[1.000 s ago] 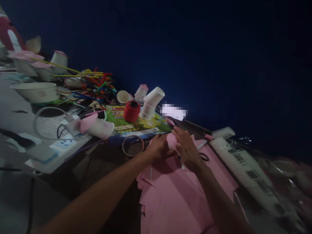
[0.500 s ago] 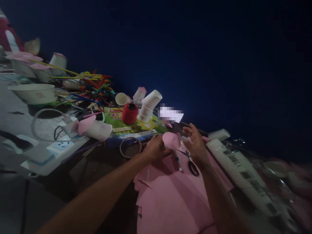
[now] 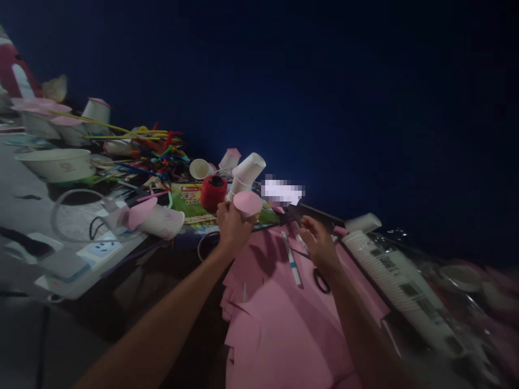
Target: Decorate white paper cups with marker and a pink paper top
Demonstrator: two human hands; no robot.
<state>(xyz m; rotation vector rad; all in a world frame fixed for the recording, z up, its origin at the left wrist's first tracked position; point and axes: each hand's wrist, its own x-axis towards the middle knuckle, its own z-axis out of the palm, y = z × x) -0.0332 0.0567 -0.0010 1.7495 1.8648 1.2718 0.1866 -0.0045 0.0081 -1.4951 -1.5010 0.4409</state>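
Note:
My left hand (image 3: pixel 235 228) is closed around a paper cup topped with a pink paper disc (image 3: pixel 248 203); the hand hides most of the cup. It is in front of a stack of white paper cups (image 3: pixel 248 170) and beside a spool of red thread (image 3: pixel 214 193). My right hand (image 3: pixel 319 246) hovers with loosely bent fingers apart, nothing visible in them. Under it lie scissors, with one black handle loop (image 3: pixel 322 281) showing. A white pen with a teal band (image 3: pixel 291 258) rests between my hands on pink paper sheets (image 3: pixel 284 324).
A long sleeve of stacked paper cups (image 3: pixel 399 286) lies at the right. Leftward are a power strip (image 3: pixel 77 265), a tipped cup with a pink disc (image 3: pixel 162 221), a white bowl (image 3: pixel 57 165) and colourful pipe cleaners (image 3: pixel 162 143). A tape ring (image 3: pixel 208 246) is by my left wrist.
My left hand has moved left and away from me with the disc-topped cup, off the pink sheets towards the cup stack. My right hand has dropped slightly, its fingers bending more.

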